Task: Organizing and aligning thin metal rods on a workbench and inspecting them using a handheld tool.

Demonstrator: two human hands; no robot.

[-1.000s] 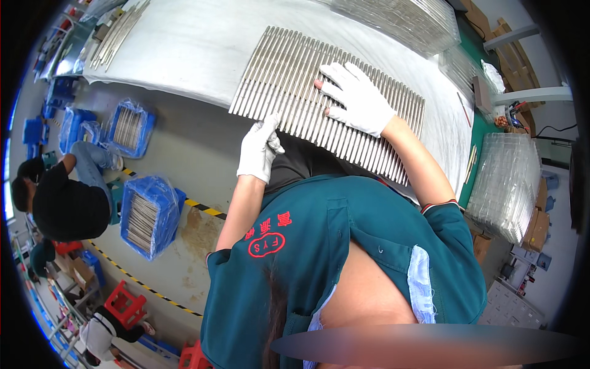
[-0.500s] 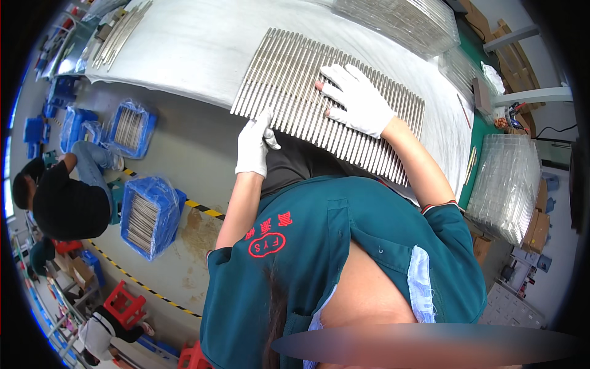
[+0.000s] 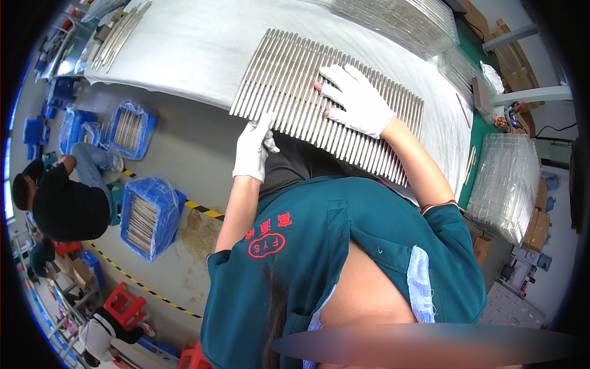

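Observation:
A row of thin silvery metal rods (image 3: 295, 86) lies side by side on the white-covered table, their near ends reaching past its edge. My right hand (image 3: 359, 101), in a white glove with some fingertips bare, rests flat on top of the rods with its fingers spread. At the near ends, toward the left of the row, is my left hand (image 3: 253, 150), also white-gloved. Its fingers are curled, with the tips pinched at the end of one rod; the glove partly hides this grip.
Loose rods (image 3: 121, 37) lie at the table's far left. Plastic-wrapped stacks of rods stand at the back (image 3: 399, 24) and at the right (image 3: 504, 184). Blue lined crates (image 3: 153, 215) of rods sit on the floor at left, near a seated person (image 3: 70, 200).
My left hand has shifted very slightly down and to the left at the rod ends. My right hand stays in place on the rods.

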